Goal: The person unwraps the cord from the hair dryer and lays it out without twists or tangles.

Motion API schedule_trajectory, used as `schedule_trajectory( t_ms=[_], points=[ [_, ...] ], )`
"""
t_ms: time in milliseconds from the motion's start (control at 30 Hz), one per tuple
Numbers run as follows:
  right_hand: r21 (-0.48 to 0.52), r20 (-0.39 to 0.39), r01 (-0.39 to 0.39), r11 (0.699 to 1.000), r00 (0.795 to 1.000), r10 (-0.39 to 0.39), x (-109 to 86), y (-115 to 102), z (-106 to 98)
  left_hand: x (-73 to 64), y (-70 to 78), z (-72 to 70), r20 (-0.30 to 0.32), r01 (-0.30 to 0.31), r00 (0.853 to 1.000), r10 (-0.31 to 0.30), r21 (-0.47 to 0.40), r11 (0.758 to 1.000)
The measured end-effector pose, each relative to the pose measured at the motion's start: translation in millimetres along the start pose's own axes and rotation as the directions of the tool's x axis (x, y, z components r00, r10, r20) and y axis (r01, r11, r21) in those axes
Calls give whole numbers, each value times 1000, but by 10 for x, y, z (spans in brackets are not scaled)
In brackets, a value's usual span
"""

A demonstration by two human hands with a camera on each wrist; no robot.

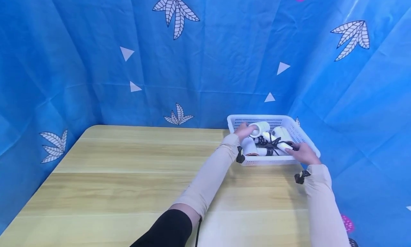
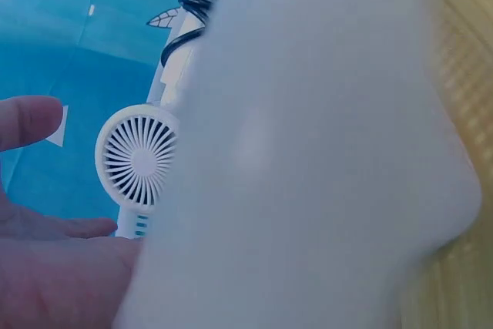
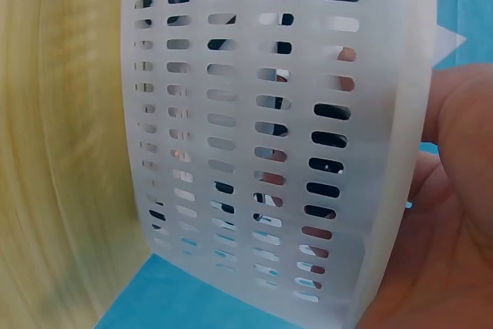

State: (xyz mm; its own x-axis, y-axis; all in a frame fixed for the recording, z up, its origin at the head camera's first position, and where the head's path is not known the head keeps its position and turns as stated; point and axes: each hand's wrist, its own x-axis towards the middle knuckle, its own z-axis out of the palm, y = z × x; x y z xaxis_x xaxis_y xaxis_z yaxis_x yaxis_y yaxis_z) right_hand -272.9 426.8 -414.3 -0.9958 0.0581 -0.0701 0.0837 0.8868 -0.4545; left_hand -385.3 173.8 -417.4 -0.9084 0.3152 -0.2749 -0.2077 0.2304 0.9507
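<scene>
A white perforated plastic basket (image 1: 302,133) holds several white devices and black cords. My left hand (image 1: 244,130) reaches over its left side to a white handheld fan (image 1: 264,126), fingertips right at the round grille. In the left wrist view the thumb and fingers of that hand are spread apart, the fan's head just past them. Over the right side, my right hand (image 1: 305,154) pinches the lower end of a white stick-shaped device (image 1: 271,137) lying diagonally among the cords. In the right wrist view the basket wall hides most of the fingers.
A white hair-dryer-like tube (image 1: 248,146) with an orange-brown rim lies at the basket's left front. Black cord (image 1: 271,143) coils around the middle. The basket stands at the back right of the wooden table (image 1: 128,175), close to a blue patterned curtain (image 1: 208,61).
</scene>
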Motion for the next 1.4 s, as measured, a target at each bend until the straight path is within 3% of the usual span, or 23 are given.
schedule_trajectory(
  t_ms=[200, 333, 567, 633, 833, 933, 1067, 1100, 1167, 1300, 1400],
  points=[
    [10, 4, 20, 1000, 1000, -20, -9, -17, 10, 58, 26, -22, 73, 30, 997, -33, 48, 998],
    [13, -18, 40, 999, 999, -40, 4, -2, 6, 0, 56, -49, 77, 7, 997, -9, 23, 1000],
    [89, -50, 33, 995, 998, -28, -52, -26, 27, -347, 172, -82, 65, -53, 996, 66, -182, 982],
    [118, -54, 20, 993, 998, -14, -74, -40, 20, -386, 197, -100, 81, -64, 993, 84, -230, 971],
    [212, -90, 17, 977, 996, 2, -131, -180, -42, -395, 246, -239, 129, -94, 983, 132, -265, 960],
    [395, -67, 40, 918, 998, -14, -146, -297, -57, -406, 272, -340, 150, -73, 980, 130, -338, 938],
    [642, 0, 33, 766, 999, -43, -160, -476, -38, -523, 319, -514, 156, -47, 981, 115, -385, 922],
    [666, 9, 33, 745, 999, -52, -160, -524, -32, -563, 331, -563, 146, -42, 983, 107, -392, 919],
    [679, 15, 41, 733, 997, -69, -156, -622, -22, -646, 348, -669, 132, -36, 986, 100, -420, 907],
    [655, 16, 65, 753, 995, -99, -169, -825, 12, -834, 359, -901, 87, -25, 994, 72, -453, 891],
    [661, 27, 82, 746, 991, -132, -168, -1020, 30, -983, 350, -1128, 69, -36, 995, 74, -437, 899]
  ],
)
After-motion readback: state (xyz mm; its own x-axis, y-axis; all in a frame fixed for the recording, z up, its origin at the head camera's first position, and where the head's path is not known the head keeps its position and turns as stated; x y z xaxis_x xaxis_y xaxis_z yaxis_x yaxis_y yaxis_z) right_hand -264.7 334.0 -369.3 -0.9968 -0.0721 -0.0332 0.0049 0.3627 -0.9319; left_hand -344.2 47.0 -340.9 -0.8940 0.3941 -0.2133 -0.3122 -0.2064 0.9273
